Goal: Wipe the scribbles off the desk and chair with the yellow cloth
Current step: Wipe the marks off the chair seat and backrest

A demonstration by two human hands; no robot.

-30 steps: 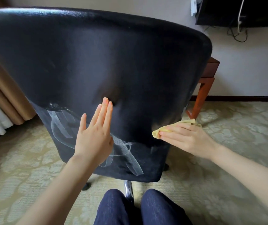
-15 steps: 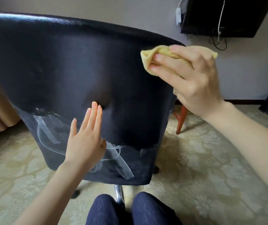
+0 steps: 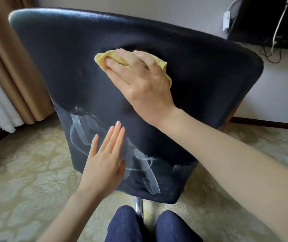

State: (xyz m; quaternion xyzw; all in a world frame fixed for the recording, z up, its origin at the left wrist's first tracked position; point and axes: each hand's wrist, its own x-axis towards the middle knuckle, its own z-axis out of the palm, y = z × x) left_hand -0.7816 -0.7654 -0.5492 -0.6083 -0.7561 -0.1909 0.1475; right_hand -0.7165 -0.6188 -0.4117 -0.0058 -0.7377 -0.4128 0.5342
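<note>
With my right hand (image 3: 139,84) flat, I press the cloth (image 3: 103,58) on the chair (image 3: 209,75). My left hand (image 3: 103,165), also flat, braces it. I'd sweep firmly down over the scribbles (image 3: 152,182).

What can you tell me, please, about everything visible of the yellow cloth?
The yellow cloth looks like soft, pale yellow fabric, crumpled into a loose wad with visible folds. It is pressed against the upper middle of the dark chair back, well above the white scribbles. The right hand lies over it with fingers laid across it, hiding most of it; its edges stick out beyond the fingertips on the left and past the hand's far side.
</note>
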